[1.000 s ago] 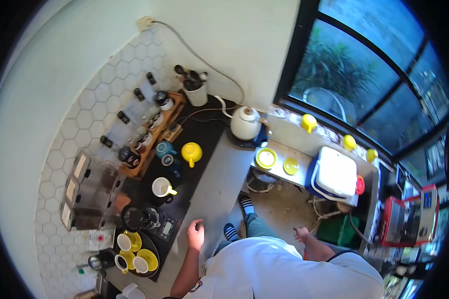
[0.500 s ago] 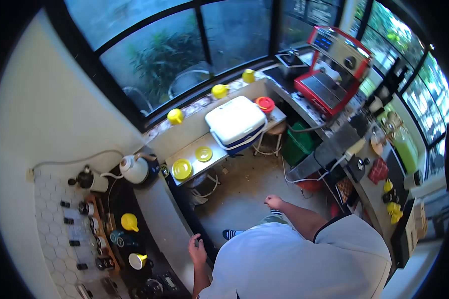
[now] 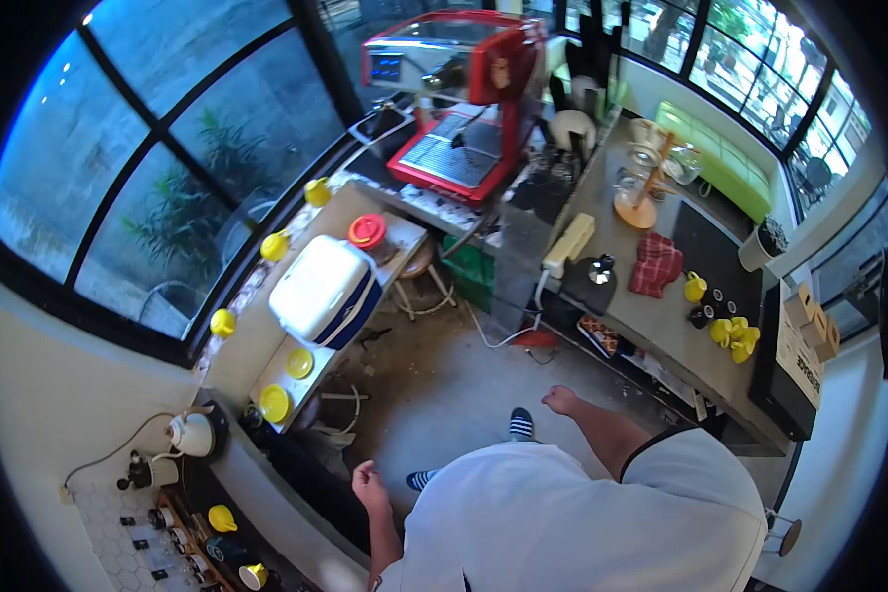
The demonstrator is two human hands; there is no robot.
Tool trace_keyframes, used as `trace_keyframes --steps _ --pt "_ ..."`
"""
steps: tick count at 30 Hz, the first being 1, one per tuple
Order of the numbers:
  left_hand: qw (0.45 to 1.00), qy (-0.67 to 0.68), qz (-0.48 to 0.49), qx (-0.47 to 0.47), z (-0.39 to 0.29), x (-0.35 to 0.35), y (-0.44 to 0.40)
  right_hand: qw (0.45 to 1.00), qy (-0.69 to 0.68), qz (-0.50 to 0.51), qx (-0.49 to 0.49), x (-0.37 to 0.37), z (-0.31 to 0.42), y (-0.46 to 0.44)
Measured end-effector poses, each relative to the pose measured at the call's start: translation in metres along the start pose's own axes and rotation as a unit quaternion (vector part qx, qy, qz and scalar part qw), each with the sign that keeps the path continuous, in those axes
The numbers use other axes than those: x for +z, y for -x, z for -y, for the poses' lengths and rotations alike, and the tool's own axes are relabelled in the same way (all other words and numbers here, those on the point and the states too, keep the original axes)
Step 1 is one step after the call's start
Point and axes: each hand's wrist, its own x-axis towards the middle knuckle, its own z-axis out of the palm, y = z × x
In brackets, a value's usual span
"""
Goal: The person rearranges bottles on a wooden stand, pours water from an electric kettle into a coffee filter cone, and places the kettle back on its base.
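Note:
My left hand [image 3: 369,485] hangs at my side near the left counter [image 3: 257,483], its fingers loosely bent and a little apart with nothing in them. Out in front of my body, over the floor, my right hand [image 3: 559,399] has its fingers curled together, and no object shows in it. Neither hand touches anything. Yellow saucers [image 3: 276,403] lie on the low shelf under the window, beside a white and blue cooler box [image 3: 321,286]. A red-lidded container [image 3: 368,233] stands behind the cooler.
A red espresso machine [image 3: 464,118] stands at the back. On the right counter are a red checked cloth [image 3: 655,264], several yellow cups [image 3: 735,335] and a wooden cup stand [image 3: 636,202]. A stool [image 3: 422,271] is under the shelf. A white kettle [image 3: 192,432] sits on the left.
My view has swung to the right, bringing more of the right counter and green sofa into sight. Both hands stay low and hold nothing visible; a striped slipper has stepped forward.

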Motion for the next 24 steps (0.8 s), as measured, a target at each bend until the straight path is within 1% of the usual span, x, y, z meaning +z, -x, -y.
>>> trace_keyframes --steps 1,2,3,4,6,7,9,10,12,13,15,16,18,19,20,21,22,23,24 --pt "1.000 -0.005 0.010 -0.001 0.010 0.017 0.008 0.999 -0.012 -0.047 0.019 -0.007 -0.023 0.003" --pt "0.997 -0.003 0.074 -0.015 0.018 0.031 0.017 0.998 -0.022 -0.049 0.034 -0.017 -0.038 0.010" --pt "0.990 -0.005 0.141 -0.030 0.025 0.042 0.025 0.992 -0.080 -0.037 0.091 -0.028 -0.052 0.013" --pt "0.981 -0.012 0.188 -0.041 0.025 0.055 0.030 0.978 -0.141 -0.029 0.149 -0.036 -0.064 0.018" --pt "0.969 -0.059 0.235 -0.052 0.019 0.084 0.039 0.975 -0.174 -0.083 0.111 -0.042 -0.086 0.036" --pt "0.962 -0.092 0.253 -0.055 0.016 0.099 0.042 0.970 -0.185 -0.092 0.128 -0.042 -0.096 0.045" --pt "0.954 -0.102 0.278 -0.046 0.009 0.126 0.042 0.948 -0.267 -0.171 0.038 -0.031 -0.114 0.047" --pt "0.950 -0.080 0.298 -0.038 0.003 0.140 0.041 0.945 -0.272 -0.177 0.046 -0.032 -0.114 0.053" --pt "0.943 -0.042 0.328 -0.040 -0.007 0.168 0.033 0.893 -0.390 -0.224 0.021 -0.039 -0.104 0.072" --pt "0.941 -0.045 0.333 -0.041 -0.014 0.183 0.030 0.891 -0.392 -0.227 0.026 -0.044 -0.096 0.080" --pt "0.925 -0.068 0.374 -0.015 -0.037 0.217 0.027 0.843 -0.472 -0.260 0.006 -0.061 -0.078 0.092" --pt "0.920 -0.076 0.383 -0.020 -0.045 0.233 0.025 0.842 -0.472 -0.263 0.008 -0.076 -0.065 0.097" --pt "0.915 -0.080 0.393 -0.034 -0.052 0.267 0.018 0.790 -0.537 -0.295 -0.010 -0.117 -0.039 0.106" --pt "0.912 -0.086 0.399 -0.048 -0.056 0.282 0.014 0.790 -0.538 -0.295 -0.010 -0.139 -0.032 0.106" --pt "0.912 -0.086 0.399 -0.047 -0.057 0.297 0.009 0.784 -0.531 -0.322 -0.026 -0.163 -0.028 0.104" --pt "0.894 -0.094 0.437 -0.033 -0.057 0.315 0.004 0.777 -0.522 -0.350 -0.042 -0.186 -0.026 0.099" --pt "0.874 -0.101 0.475 -0.019 -0.058 0.332 0.000 0.777 -0.521 -0.351 -0.042 -0.207 -0.025 0.093" --pt "0.873 -0.099 0.476 -0.020 -0.062 0.348 -0.002 0.796 -0.457 -0.395 -0.041 -0.229 -0.023 0.086" --pt "0.848 -0.109 0.518 -0.028 -0.067 0.367 -0.004 0.810 -0.388 -0.437 -0.040 -0.250 -0.024 0.079"
